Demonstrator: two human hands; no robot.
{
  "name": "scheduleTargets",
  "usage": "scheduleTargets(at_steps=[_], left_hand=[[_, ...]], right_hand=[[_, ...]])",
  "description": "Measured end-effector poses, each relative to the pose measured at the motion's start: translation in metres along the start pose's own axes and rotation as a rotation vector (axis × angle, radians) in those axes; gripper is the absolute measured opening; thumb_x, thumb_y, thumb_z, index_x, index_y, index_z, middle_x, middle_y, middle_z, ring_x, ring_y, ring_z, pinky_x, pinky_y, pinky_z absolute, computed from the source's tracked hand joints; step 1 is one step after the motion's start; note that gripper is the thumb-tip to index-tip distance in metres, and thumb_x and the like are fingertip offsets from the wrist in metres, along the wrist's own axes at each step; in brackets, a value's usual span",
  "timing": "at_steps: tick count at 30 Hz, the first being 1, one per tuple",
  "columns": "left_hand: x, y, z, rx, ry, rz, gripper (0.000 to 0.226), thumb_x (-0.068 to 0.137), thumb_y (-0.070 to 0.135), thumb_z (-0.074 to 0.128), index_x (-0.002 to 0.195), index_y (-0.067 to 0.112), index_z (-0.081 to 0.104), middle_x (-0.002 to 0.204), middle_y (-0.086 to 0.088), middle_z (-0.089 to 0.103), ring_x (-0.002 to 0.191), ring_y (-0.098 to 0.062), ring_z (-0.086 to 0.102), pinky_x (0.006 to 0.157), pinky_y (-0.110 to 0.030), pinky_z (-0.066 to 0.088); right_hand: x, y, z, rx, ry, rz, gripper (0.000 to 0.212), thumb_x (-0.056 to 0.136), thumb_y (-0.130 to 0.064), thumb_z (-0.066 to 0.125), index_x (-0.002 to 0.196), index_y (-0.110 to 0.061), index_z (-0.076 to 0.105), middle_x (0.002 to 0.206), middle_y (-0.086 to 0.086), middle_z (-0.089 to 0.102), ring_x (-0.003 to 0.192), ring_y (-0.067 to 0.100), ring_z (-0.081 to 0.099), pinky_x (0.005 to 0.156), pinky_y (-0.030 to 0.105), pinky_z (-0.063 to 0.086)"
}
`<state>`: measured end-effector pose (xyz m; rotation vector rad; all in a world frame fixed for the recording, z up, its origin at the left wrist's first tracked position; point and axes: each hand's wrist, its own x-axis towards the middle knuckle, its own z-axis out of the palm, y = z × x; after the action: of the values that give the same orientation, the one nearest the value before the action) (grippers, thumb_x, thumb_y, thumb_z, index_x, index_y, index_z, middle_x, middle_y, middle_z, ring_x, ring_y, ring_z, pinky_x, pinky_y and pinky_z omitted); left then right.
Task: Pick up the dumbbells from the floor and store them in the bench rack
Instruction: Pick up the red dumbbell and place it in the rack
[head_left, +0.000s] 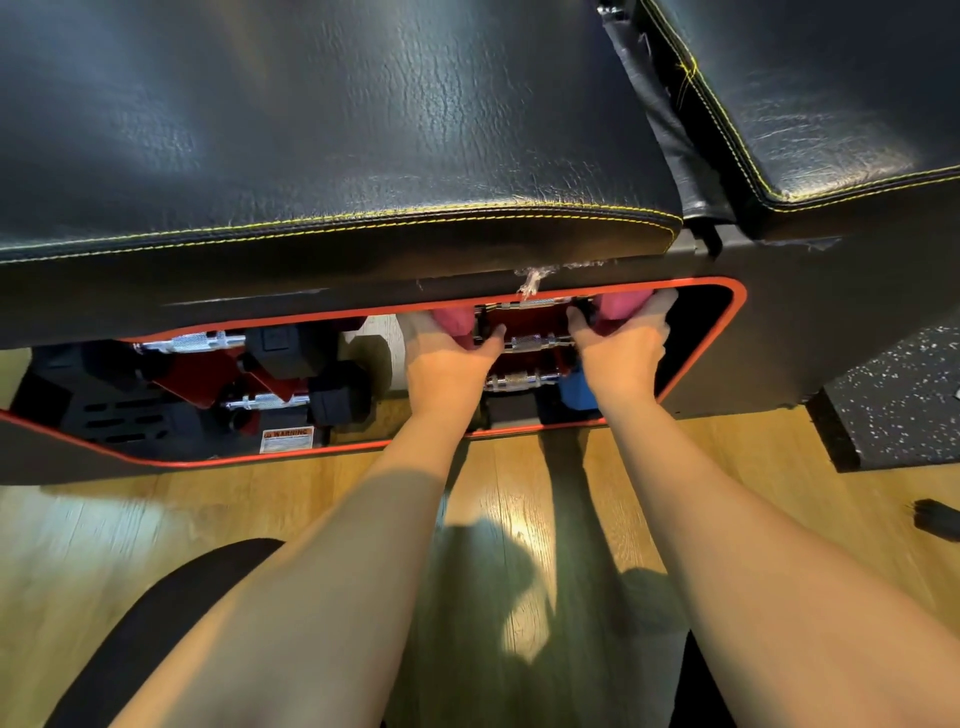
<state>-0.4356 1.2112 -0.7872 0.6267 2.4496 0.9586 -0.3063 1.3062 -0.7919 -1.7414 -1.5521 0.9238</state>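
A: Where's the pink dumbbell (453, 321)?

B: Inside the bench rack (524, 319), top cradle. The left hand (451, 358) is wrapped round one pink head, the right hand (621, 345) round the other.

A: Best way?

B: Keep it level, seat both ends together, free the fingers before letting go.

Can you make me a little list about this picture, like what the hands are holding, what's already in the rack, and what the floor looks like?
left hand: gripping the left end of the pink dumbbell
right hand: gripping its other pink end
place: upper part of the bench rack, under the black bench pad
already stored: black dumbbells on the left, chrome handles, a blue dumbbell lower right
sticker: warning label
floor: wood planks
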Motion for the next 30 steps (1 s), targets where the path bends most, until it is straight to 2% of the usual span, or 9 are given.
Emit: scheduleTargets(at_steps=[2, 4, 10, 15, 19, 21, 24, 28, 30], left_hand=[[-0.0017, 0.0021, -0.001, 0.021, -0.025, -0.001, 0.053, 0.083, 0.061, 0.065, 0.069, 0.015, 0.043, 0.063, 0.001, 0.046, 0.071, -0.02, 0.055, 0.066, -0.029, 0.041], [-0.0042, 0.0042, -0.0032, 0.014, -0.038, -0.016, 0.054, 0.085, 0.059, 0.064, 0.066, 0.017, 0.036, 0.063, 0.001, 0.044, 0.073, -0.019, 0.052, 0.068, -0.029, 0.042], [-0.0057, 0.0067, -0.0062, 0.025, -0.014, -0.017, 0.057, 0.083, 0.058, 0.067, 0.065, 0.018, 0.031, 0.063, 0.001, 0.043, 0.067, -0.018, 0.05, 0.067, -0.03, 0.043], [-0.0067, 0.0077, -0.0071, 0.029, -0.002, -0.011, 0.057, 0.083, 0.056, 0.068, 0.063, 0.019, 0.029, 0.062, 0.002, 0.041, 0.069, -0.018, 0.05, 0.067, -0.029, 0.042], [-0.0063, 0.0067, -0.0073, 0.022, 0.017, -0.029, 0.059, 0.081, 0.057, 0.07, 0.063, 0.017, 0.03, 0.061, 0.001, 0.042, 0.055, -0.01, 0.043, 0.06, -0.028, 0.044], [-0.003, 0.0046, -0.0053, 0.026, 0.011, -0.046, 0.059, 0.08, 0.06, 0.069, 0.065, 0.014, 0.036, 0.06, 0.001, 0.042, 0.055, -0.012, 0.046, 0.055, -0.025, 0.042], [-0.0005, 0.0035, -0.0043, 0.051, 0.014, -0.037, 0.059, 0.08, 0.063, 0.067, 0.065, 0.014, 0.039, 0.059, 0.001, 0.041, 0.052, -0.01, 0.043, 0.044, -0.023, 0.031], [-0.0009, 0.0025, -0.0046, 0.062, 0.003, -0.014, 0.057, 0.083, 0.06, 0.066, 0.063, 0.016, 0.035, 0.062, 0.001, 0.042, 0.054, -0.007, 0.04, 0.048, -0.024, 0.035], [-0.0003, 0.0017, -0.0041, 0.069, 0.007, -0.012, 0.057, 0.083, 0.061, 0.065, 0.064, 0.016, 0.036, 0.061, 0.001, 0.042, 0.053, -0.007, 0.041, 0.046, -0.022, 0.032]], right_hand=[[-0.0008, -0.0011, -0.0033, -0.012, 0.001, -0.001, 0.082, 0.077, -0.046, 0.078, 0.135, -0.012, 0.033, 0.122, 0.017, 0.047, 0.117, 0.037, 0.047, 0.085, 0.036, 0.04], [-0.0042, -0.0032, -0.0065, -0.015, 0.0, -0.008, 0.082, 0.078, -0.042, 0.078, 0.138, -0.015, 0.029, 0.125, 0.018, 0.045, 0.12, 0.041, 0.044, 0.087, 0.039, 0.039], [-0.0064, -0.0068, -0.0084, -0.017, -0.009, -0.007, 0.087, 0.077, -0.044, 0.077, 0.141, -0.017, 0.024, 0.129, 0.017, 0.042, 0.122, 0.042, 0.04, 0.095, 0.046, 0.04], [-0.0076, -0.0073, -0.0082, -0.018, -0.017, -0.01, 0.086, 0.078, -0.043, 0.077, 0.141, -0.015, 0.024, 0.129, 0.017, 0.042, 0.122, 0.042, 0.038, 0.097, 0.049, 0.039], [-0.0076, -0.0066, -0.008, -0.033, -0.022, -0.046, 0.084, 0.08, -0.042, 0.075, 0.14, -0.013, 0.024, 0.129, 0.016, 0.043, 0.123, 0.041, 0.037, 0.101, 0.053, 0.039], [-0.0077, -0.0064, -0.0081, -0.025, -0.026, -0.041, 0.084, 0.08, -0.041, 0.075, 0.14, -0.013, 0.024, 0.129, 0.016, 0.042, 0.124, 0.042, 0.037, 0.099, 0.05, 0.039], [-0.008, -0.0072, -0.0081, 0.001, -0.034, -0.002, 0.086, 0.079, -0.041, 0.076, 0.143, -0.019, 0.022, 0.132, 0.017, 0.038, 0.125, 0.042, 0.036, 0.092, 0.045, 0.039], [-0.0075, -0.0064, -0.0062, 0.027, -0.028, 0.007, 0.081, 0.078, -0.038, 0.078, 0.139, -0.02, 0.026, 0.129, 0.016, 0.039, 0.122, 0.042, 0.038, 0.082, 0.038, 0.035], [-0.0069, -0.0056, -0.005, 0.036, -0.025, 0.008, 0.079, 0.078, -0.037, 0.078, 0.136, -0.02, 0.028, 0.128, 0.016, 0.04, 0.121, 0.041, 0.04, 0.083, 0.039, 0.037]])
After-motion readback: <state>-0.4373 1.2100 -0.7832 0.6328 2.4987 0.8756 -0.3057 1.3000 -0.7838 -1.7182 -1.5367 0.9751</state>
